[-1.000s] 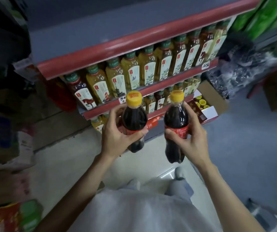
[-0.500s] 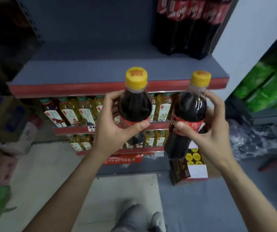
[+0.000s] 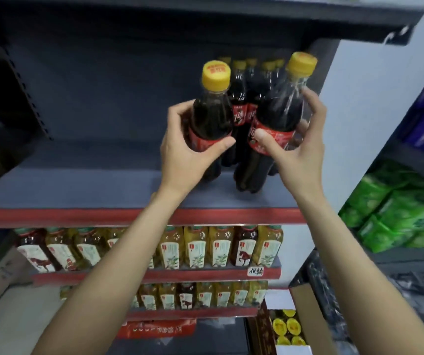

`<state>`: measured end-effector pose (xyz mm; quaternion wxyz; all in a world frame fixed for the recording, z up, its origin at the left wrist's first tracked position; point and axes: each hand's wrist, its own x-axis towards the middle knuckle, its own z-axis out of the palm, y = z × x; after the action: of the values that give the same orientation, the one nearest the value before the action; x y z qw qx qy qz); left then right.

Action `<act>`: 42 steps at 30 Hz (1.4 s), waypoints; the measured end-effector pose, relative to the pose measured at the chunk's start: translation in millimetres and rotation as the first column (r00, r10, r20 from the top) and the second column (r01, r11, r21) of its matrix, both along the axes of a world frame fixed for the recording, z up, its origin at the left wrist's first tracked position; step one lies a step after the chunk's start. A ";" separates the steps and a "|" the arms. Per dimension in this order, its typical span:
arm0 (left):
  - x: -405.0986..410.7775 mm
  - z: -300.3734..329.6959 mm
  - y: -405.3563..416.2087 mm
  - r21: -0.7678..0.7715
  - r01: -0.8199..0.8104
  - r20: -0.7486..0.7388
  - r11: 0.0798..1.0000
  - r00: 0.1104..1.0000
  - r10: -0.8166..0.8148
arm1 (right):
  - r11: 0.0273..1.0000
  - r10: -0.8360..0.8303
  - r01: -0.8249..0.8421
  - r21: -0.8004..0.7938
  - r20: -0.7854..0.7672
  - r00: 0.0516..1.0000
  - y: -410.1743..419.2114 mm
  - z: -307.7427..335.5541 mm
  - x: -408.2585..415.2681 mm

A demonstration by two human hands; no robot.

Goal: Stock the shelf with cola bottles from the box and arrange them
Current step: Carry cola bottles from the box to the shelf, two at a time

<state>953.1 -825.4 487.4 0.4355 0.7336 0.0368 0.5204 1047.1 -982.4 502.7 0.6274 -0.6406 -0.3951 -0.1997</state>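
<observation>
My left hand (image 3: pixel 189 153) grips a cola bottle (image 3: pixel 212 108) with a yellow cap and red label, held upright over the grey shelf (image 3: pixel 82 185). My right hand (image 3: pixel 299 147) grips a second cola bottle (image 3: pixel 276 116), tilted slightly right, its base at or just above the shelf surface. Behind both stand several stocked cola bottles (image 3: pixel 243 85) at the shelf's right rear. On the floor at the lower right sits the open cardboard box (image 3: pixel 305 308) with yellow caps showing.
The grey shelf has a red front edge (image 3: pixel 103 217) and bare room to the left of the bottles. Another shelf board (image 3: pixel 231 11) hangs close overhead. Tea bottles (image 3: pixel 205 247) fill the two lower shelves. Green packs (image 3: pixel 398 208) sit on the neighbouring rack at right.
Both hands rose with their bottles from in front of the lower tea shelves up to the grey shelf and forward onto it, beside the stocked cola bottles.
</observation>
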 end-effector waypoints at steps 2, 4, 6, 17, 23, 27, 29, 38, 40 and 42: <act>24.2 -0.9 7.0 -0.030 -0.032 -0.042 0.999 0.999 0.031 | 0.999 -0.036 0.036 -0.022 -0.003 0.999 11.9 0.8 19.5; 45.8 -2.3 14.6 -0.041 -0.083 -0.081 0.996 0.993 0.080 | 0.994 -0.085 0.085 -0.063 -0.004 0.996 24.0 -0.4 35.3; 64.0 -3.8 23.8 -0.049 -0.146 -0.135 0.988 0.981 0.138 | 0.982 -0.143 0.142 -0.125 0.002 0.990 35.6 -1.6 47.3; 128.3 -4.4 76.3 -0.125 -0.207 -0.267 0.970 0.949 0.169 | 0.799 -0.460 0.490 -0.348 0.170 0.871 71.4 -11.5 75.5; 138.9 -8.7 88.5 -0.150 -0.073 -0.275 0.986 0.961 0.030 | 0.724 -0.492 0.591 -0.355 0.334 0.804 75.3 -12.1 69.0; 133.4 -7.6 81.9 -0.146 -0.085 -0.341 0.986 0.940 0.030 | 0.752 -0.505 0.606 -0.260 0.365 0.782 67.9 -13.3 58.4; 116.7 -5.7 68.8 -0.103 -0.166 -0.351 0.981 0.929 0.120 | 0.819 -0.447 0.546 -0.174 0.403 0.799 61.9 -14.9 49.5; -49.1 -26.4 -0.1 -0.057 -0.257 0.072 0.965 0.963 0.261 | 0.976 -0.168 0.123 0.178 0.268 0.949 54.0 -41.1 -61.4; -92.0 -42.6 -6.4 0.051 -0.392 0.151 0.919 0.912 0.381 | 0.981 -0.054 0.001 0.196 0.262 0.964 58.2 -58.4 -91.8; -136.5 -63.5 -6.4 0.129 -0.500 0.165 0.856 0.862 0.479 | 0.980 0.063 -0.110 0.163 0.269 0.961 63.6 -78.7 -123.5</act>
<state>816.6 -831.8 423.9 0.2267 0.6994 0.1509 0.6608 923.7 -918.8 424.0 0.6319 -0.5324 -0.4833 -0.2892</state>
